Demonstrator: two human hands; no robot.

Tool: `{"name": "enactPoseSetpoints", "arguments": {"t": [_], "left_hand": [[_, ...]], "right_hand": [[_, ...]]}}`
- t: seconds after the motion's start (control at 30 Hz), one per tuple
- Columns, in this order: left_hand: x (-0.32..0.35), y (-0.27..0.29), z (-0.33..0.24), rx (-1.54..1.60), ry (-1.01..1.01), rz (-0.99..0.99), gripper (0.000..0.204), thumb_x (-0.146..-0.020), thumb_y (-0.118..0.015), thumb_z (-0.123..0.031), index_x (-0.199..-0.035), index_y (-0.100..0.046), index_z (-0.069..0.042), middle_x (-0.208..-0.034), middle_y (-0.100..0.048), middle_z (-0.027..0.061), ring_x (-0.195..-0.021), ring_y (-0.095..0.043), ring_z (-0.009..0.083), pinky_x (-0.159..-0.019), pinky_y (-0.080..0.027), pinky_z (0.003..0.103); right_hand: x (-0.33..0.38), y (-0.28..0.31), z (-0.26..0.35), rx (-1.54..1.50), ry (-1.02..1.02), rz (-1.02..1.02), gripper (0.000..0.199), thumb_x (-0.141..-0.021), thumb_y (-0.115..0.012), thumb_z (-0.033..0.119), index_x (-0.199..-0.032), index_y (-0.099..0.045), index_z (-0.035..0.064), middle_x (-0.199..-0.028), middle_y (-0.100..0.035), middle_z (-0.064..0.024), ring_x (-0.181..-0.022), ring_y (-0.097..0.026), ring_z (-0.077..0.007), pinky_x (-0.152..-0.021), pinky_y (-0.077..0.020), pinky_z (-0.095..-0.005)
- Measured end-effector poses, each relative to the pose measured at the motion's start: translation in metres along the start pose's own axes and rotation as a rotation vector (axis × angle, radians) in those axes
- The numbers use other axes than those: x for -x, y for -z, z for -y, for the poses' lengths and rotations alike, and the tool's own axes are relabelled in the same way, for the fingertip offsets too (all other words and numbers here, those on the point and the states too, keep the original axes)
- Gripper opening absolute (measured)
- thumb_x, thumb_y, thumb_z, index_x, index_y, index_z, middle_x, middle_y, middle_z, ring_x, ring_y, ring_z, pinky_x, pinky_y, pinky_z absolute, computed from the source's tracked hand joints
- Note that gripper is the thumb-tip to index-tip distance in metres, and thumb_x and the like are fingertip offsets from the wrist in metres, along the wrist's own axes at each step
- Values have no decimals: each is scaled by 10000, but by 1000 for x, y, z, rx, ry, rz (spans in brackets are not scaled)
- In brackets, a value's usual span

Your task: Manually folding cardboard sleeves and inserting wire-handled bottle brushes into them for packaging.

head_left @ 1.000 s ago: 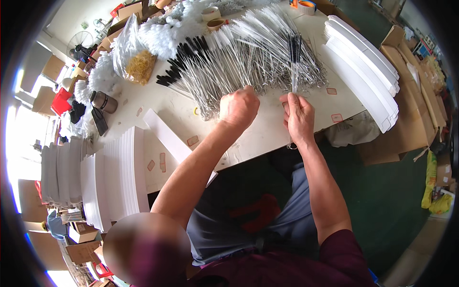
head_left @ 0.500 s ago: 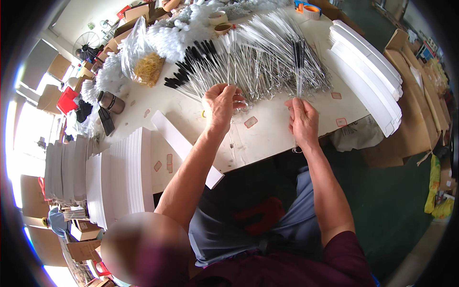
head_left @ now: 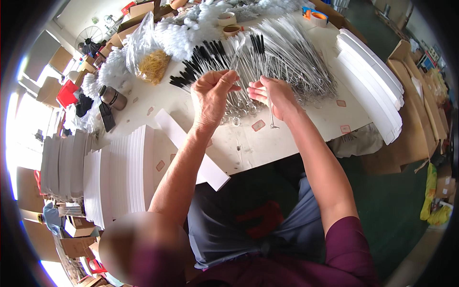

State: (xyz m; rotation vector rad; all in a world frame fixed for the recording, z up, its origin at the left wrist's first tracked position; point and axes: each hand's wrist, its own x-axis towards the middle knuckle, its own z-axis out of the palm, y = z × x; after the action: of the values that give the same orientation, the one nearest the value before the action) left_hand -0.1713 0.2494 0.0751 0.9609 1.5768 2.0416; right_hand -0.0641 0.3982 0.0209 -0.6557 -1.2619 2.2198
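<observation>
Black-bristled brushes (head_left: 258, 44), thin metal stems (head_left: 270, 107) bunched, bristles pointing away

Location type: workshop, fitted for bench work by hand. Indicators: a large pale desk (head_left: 267, 143) carries a dense row of identical wire-handled brushes (head_left: 301, 57), in multiples beyond household quantity. Also on it are tape rolls (head_left: 227, 19), an orange-and-blue tape dispenser (head_left: 317, 19), a bag of yellow bands (head_left: 154, 66) and stacked white card pieces (head_left: 125, 174). Surrounding items include an open cardboard carton (head_left: 404, 110) and a fan (head_left: 89, 34).
</observation>
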Motion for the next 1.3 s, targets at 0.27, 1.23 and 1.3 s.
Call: {"name": "enactPoseSetpoints", "arguments": {"t": [0.27, 1.23, 1.3], "left_hand": [[9, 37, -61, 69, -61, 78, 210, -1006, -689, -153, -834, -684, -33, -1012, -762, 198, -966, -765, 263, -795, -645, 383], [81, 37, -157, 4, 555, 585, 232, -1039, -635, -179, -965, -620, 40, -986, -732, 207, -866, -759, 242, -684, -625, 373], [87, 35, -159, -76, 552, 570, 212, -1030, -636, -160, -969, -626, 43, -988, -732, 194, -866, -756, 235, -698, -624, 369]], "right_hand": [[-19, 9, -20, -141, -3, -37, 324, -1087, -487, 217, -1010, -576, -85, -1188, -631, -302, -1147, -666, -403, -1032, -578, -494], [223, -30, -3, 182, 94, 272, 359, -1126, -498, 272, -990, -665, -15, -661, -525, 22, -521, -469, -40, -453, -402, -215], [230, -23, -8, 169, 66, 243, 358, -1121, -513, 282, -983, -675, -7, -669, -523, 35, -533, -457, -28, -462, -394, -211]]}}
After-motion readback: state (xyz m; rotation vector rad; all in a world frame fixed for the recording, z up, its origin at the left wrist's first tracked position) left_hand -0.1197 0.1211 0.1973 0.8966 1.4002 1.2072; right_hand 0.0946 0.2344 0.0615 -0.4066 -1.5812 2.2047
